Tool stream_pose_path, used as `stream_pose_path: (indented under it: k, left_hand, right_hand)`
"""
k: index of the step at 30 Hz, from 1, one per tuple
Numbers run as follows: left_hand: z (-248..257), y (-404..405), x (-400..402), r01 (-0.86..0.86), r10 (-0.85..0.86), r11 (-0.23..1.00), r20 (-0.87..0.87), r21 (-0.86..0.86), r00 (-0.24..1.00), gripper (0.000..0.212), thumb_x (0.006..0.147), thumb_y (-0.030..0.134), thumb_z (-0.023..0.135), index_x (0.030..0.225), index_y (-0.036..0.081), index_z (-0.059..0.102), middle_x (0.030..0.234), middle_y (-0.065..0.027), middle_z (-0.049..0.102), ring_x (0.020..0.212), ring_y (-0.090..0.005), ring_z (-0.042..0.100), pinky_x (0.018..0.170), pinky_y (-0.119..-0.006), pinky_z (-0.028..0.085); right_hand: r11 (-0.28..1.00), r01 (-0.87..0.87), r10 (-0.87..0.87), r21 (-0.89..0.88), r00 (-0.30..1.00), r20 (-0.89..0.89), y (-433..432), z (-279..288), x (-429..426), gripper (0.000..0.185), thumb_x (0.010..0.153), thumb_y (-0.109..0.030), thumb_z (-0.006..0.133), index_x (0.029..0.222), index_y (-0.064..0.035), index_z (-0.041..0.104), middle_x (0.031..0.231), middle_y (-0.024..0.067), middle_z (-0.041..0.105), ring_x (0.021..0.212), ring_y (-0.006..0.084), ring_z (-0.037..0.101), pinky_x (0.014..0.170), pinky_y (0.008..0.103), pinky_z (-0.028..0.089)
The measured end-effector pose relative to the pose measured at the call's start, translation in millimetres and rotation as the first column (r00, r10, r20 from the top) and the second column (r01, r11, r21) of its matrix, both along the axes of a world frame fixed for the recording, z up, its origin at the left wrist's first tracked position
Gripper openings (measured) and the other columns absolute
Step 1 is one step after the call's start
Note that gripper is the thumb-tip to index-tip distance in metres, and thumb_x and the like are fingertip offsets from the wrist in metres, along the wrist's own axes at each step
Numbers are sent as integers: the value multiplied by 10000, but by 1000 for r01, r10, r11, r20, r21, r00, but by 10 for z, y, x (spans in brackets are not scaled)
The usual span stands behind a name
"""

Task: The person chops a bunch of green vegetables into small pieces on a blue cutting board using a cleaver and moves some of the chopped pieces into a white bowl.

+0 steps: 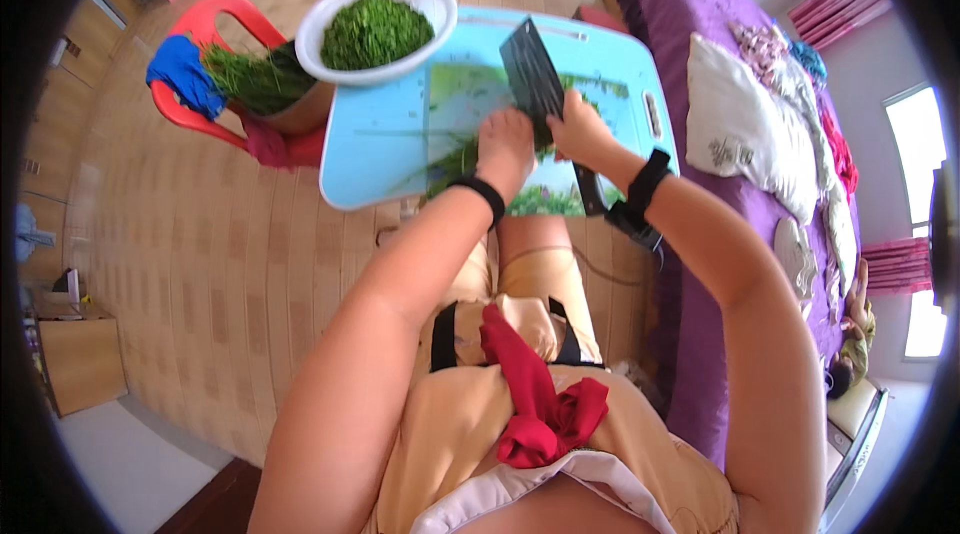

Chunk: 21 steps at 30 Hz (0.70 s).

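My right hand (583, 130) grips a cleaver (534, 73), its broad dark blade angled up and away and its black handle running back below my palm. Close beside the blade, my left hand (507, 144) presses with bent fingers on a bunch of long green leaves (459, 163), likely chives. The bunch lies on a patterned chopping board (469, 95) with scattered green bits. Under the board is a light blue folding table (375, 151). A white plastic basin (444, 9) at the table's far left corner holds a heap of chopped greens (377, 31).
Left of the table, a red plastic chair (225, 5) bears a container of uncut greens (259, 76) and a blue cloth (184, 76). A bed with a purple cover (675, 9) and a white pillow (727, 114) stands close on the right. Another person (855, 339) lies at the bed's far right.
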<state>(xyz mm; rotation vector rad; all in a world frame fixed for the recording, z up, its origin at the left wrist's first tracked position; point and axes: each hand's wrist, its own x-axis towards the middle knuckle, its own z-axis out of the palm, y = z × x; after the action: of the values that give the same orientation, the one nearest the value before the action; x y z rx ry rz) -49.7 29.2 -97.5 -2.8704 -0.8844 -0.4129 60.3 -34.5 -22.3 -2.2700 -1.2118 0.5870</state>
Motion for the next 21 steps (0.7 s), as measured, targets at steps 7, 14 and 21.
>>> stream_pose_path:
  k: [7,14,21]
  left_hand:
    - [9,121,-76,164,-164,976,12,-142,986,453,710,225,658,1050,-41,519,977,-128,513,921,-272,486,788,-368,406]
    - [177,125,-239,235,-235,947,28,-220,972,730,752,305,697,1260,-112,378,1052,-177,511,994,-315,489,857,-384,431]
    - [330,123,-270,191,-200,949,-12,-250,980,800,703,406,721,1219,-121,413,975,-154,540,937,-288,513,830,-357,436]
  right_hand:
    - [997,44,-32,65,985,-172,-236,309,76,254,873,-144,536,911,13,341,682,194,564,485,261,615,444,377,480]
    - [993,-88,93,76,993,-69,-410,327,102,235,893,-165,531,913,-22,346,703,157,562,483,226,598,454,356,450]
    - [994,-79,83,80,996,-45,-615,417,24,240,892,-195,524,917,-37,345,674,173,571,486,262,597,489,395,452]
